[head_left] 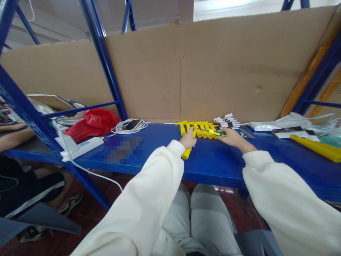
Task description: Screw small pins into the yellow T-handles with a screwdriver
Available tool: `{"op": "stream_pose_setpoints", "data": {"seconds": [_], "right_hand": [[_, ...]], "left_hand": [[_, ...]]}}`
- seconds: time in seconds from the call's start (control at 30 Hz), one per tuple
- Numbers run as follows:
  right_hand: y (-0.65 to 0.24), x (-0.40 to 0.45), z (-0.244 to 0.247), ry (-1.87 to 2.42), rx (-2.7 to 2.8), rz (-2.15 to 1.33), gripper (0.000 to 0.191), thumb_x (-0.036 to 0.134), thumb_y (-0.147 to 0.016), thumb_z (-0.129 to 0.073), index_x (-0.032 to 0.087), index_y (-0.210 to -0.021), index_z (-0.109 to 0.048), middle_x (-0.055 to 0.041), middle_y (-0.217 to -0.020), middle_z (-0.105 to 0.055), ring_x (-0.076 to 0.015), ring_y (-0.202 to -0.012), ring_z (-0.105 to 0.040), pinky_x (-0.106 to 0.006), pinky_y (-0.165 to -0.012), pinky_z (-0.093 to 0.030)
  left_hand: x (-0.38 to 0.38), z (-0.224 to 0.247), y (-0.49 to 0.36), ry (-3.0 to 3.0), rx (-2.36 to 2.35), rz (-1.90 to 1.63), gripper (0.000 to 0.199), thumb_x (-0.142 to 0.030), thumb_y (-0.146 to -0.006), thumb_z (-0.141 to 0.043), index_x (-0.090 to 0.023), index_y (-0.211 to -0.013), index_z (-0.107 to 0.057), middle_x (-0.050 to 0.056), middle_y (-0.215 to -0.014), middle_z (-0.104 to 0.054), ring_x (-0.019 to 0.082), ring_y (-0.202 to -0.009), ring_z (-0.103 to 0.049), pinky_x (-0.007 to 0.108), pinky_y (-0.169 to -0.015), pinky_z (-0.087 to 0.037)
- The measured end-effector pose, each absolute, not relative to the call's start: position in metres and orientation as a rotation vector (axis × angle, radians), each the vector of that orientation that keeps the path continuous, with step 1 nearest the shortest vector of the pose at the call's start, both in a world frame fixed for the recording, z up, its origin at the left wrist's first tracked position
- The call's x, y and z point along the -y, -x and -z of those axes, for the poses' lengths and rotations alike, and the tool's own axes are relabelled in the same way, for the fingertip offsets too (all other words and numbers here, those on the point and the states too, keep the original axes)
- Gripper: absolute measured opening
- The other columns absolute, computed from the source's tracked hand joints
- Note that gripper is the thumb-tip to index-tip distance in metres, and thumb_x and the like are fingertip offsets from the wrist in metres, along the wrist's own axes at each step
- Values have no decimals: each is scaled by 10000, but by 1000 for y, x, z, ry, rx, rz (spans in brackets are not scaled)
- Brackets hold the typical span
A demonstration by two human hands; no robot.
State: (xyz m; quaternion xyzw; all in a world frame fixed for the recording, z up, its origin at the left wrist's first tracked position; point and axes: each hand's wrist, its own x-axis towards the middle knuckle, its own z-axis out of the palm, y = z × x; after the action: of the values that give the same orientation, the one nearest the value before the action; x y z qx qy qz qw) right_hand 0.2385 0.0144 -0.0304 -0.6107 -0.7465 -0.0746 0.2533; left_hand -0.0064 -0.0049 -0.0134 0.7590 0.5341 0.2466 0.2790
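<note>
My left hand (188, 139) is wrapped round a yellow tubular piece (187, 153), whose wide round end sticks out below the fingers toward the table's front edge. In my right hand (228, 137) is a screwdriver (217, 132) with a yellow and green handle, its shaft pointing left toward my left hand. Several similar yellow pieces (204, 133) lie in a row just behind and between the hands. Behind my right hand sits a fanned stack of small white and black items (227, 121).
A blue table (160, 142) stands against cardboard. On the left are a coiled white cable (129, 126), a power strip (86, 146) and a red bag (93, 122). A yellow object (317, 147) and plastic packets (279, 122) lie right. Another person sits far left.
</note>
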Motion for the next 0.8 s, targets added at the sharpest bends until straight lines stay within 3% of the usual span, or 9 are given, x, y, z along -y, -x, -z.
{"op": "stream_pose_setpoints", "data": {"seconds": [0.2, 0.53, 0.8], "right_hand": [[-241, -19, 36, 1704, 2023, 208, 260, 340, -698, -730, 205, -911, -666, -78, -839, -748, -259, -762, -690, -302, -653, -504], [-236, -11, 26, 1705, 2028, 118, 186, 319, -770, -637, 208, -915, -672, -77, -854, -759, -242, -760, -691, -286, -662, -495], [-234, -10, 28, 1770, 2004, 126, 251, 245, -699, -715, 189, -934, -645, -103, -921, -750, -259, -823, -697, -293, -715, -493]], "left_hand": [[3, 14, 6, -2059, -1420, -652, 689, -86, -889, -447, -169, -1548, -261, 46, -786, -681, 176, -589, -650, 283, -628, -577], [3, 15, 7, -2045, -1418, -676, 684, -99, -903, -433, -172, -1555, -241, 31, -756, -658, 160, -526, -608, 259, -553, -550], [2, 14, 7, -2084, -1406, -651, 668, -83, -902, -452, -157, -1540, -272, 55, -832, -697, 172, -656, -681, 292, -724, -579]]}}
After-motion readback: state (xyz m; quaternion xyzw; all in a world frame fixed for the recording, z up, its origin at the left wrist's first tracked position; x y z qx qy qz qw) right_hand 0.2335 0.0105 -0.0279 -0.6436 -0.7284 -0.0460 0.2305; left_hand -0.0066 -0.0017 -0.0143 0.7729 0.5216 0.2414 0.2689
